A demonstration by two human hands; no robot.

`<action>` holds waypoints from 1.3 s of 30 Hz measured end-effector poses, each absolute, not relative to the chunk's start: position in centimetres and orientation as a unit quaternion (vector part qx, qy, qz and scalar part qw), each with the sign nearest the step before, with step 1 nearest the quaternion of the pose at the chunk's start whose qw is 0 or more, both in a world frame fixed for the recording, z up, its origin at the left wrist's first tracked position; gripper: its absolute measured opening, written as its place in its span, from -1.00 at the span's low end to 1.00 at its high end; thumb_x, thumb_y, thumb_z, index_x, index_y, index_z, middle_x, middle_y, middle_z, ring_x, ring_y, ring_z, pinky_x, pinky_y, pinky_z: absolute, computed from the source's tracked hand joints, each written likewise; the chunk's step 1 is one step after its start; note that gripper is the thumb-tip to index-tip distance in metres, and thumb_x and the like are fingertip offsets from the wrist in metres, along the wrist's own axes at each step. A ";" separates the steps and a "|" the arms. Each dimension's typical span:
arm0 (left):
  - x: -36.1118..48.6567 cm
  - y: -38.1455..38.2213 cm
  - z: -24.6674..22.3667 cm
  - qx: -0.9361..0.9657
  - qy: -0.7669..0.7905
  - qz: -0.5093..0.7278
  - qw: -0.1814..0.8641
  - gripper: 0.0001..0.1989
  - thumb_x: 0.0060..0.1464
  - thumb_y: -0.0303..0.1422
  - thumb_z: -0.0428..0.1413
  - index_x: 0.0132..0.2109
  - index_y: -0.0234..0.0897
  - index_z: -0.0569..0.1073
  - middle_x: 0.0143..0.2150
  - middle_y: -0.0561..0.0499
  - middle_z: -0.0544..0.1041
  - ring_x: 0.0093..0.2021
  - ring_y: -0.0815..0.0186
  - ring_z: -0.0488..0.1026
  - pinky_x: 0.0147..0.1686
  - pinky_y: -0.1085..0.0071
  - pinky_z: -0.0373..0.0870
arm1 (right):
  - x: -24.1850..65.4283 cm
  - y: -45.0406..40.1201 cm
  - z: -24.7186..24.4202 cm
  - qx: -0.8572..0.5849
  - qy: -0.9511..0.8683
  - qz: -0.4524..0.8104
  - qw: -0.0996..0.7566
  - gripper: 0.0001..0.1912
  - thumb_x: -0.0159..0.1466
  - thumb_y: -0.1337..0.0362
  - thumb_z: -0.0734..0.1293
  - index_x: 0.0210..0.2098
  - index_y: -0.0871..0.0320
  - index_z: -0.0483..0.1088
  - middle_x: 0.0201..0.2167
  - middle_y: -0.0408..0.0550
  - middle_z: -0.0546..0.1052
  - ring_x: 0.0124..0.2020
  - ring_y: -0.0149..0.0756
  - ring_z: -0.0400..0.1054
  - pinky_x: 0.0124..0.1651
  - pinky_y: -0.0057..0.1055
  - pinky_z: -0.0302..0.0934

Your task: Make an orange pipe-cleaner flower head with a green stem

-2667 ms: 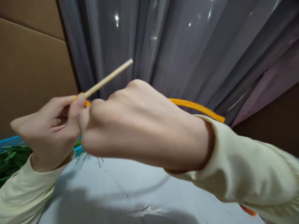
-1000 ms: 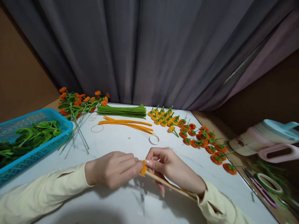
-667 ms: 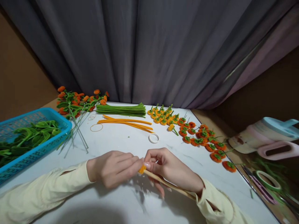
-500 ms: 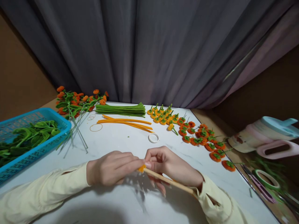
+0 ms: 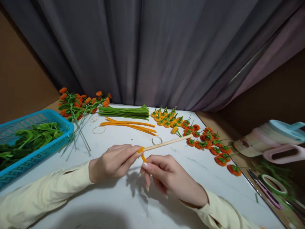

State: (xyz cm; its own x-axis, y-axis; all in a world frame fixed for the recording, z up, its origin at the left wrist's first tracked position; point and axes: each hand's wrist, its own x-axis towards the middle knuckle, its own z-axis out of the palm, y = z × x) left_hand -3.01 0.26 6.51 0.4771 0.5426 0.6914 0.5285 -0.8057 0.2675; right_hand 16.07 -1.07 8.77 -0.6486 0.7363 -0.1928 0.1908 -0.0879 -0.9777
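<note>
My left hand [image 5: 119,160] is closed on one end of a thin wooden stick [image 5: 169,142], which points up to the right over the table. Around the stick, right by the left fingertips, wraps a yellow-orange pipe cleaner [image 5: 144,157]. My right hand [image 5: 164,173] pinches the pipe cleaner's hanging end between thumb and index finger, just below the stick. The other right fingers hang loosely curled. Beyond the hands lie several loose yellow-orange pipe cleaners [image 5: 128,123] and a white ring [image 5: 157,140], partly behind the stick.
A blue basket [image 5: 68,128] of green leaves stands left. Behind lie orange flowers [image 5: 98,93] on stems and a green pipe cleaner bundle [image 5: 124,112]. Yellow flower heads [image 5: 166,124] and orange ones [image 5: 220,160] line the right side, near a tumbler [image 5: 259,136], green tape [image 5: 274,184] and scissors [image 5: 267,192].
The stick has swung from pointing down right, under the right wrist, to pointing up right. My right hand has moved slightly down, and the pipe cleaner's end now shows between the hands.
</note>
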 end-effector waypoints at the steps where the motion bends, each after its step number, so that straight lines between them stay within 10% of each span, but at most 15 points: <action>1: -3.0 0.3 6.6 0.859 0.312 0.404 0.014 -0.84 0.12 -0.46 -0.02 -0.17 -0.25 0.41 -0.36 0.01 0.57 -0.44 0.39 0.48 -0.39 0.54 0.39 | 16.2 -1.2 9.1 -0.380 -0.688 0.581 0.213 -0.63 0.33 0.15 0.13 -0.53 0.22 0.27 -0.68 -0.23 0.29 -0.74 -0.56 0.06 -0.63 -0.58 -0.05; 8: -2.7 1.0 7.9 0.842 0.377 0.269 0.277 -0.75 0.16 -0.37 -0.06 -0.40 -0.34 0.43 -0.64 0.10 0.41 -0.68 0.53 0.30 -0.62 0.65 0.24 | 16.8 -1.9 9.7 -0.420 -0.888 0.181 0.057 -0.81 0.10 0.57 0.15 -0.40 0.17 0.24 -0.58 -0.18 0.34 -0.60 -0.42 0.13 -0.52 -0.47 -0.15; 15: -2.6 1.1 8.5 0.739 0.381 0.174 0.528 -0.71 0.12 -0.24 0.00 -0.42 -0.38 0.42 -0.63 0.07 0.42 -0.73 0.52 0.30 -0.73 0.66 0.23 | 17.4 -1.7 10.4 -0.383 -0.923 0.022 0.017 -0.76 0.00 0.57 0.15 -0.37 0.19 0.27 -0.53 -0.12 0.35 -0.53 -0.35 0.19 -0.52 -0.40 -0.24; 23: -2.9 0.8 8.9 0.736 0.319 0.166 0.573 -0.75 0.12 -0.29 0.00 -0.37 -0.39 0.44 -0.59 0.04 0.45 -0.71 0.49 0.34 -0.70 0.64 0.28 | 18.4 0.0 10.6 -0.336 -0.912 0.209 0.109 -0.77 0.12 0.59 0.14 -0.43 0.18 0.33 -0.57 -0.20 0.32 -0.56 -0.47 0.09 -0.47 -0.53 -0.08; 39: -3.0 0.2 9.0 0.920 0.184 0.219 0.270 -0.80 0.18 -0.49 -0.13 -0.23 -0.36 0.39 -0.54 0.02 0.45 -0.58 0.45 0.36 -0.51 0.59 0.30 | 17.9 1.3 9.9 -0.332 -0.701 0.622 0.111 -0.74 0.26 0.22 0.20 -0.44 0.27 0.36 -0.68 -0.21 0.29 -0.72 -0.52 0.18 -0.59 -0.58 0.15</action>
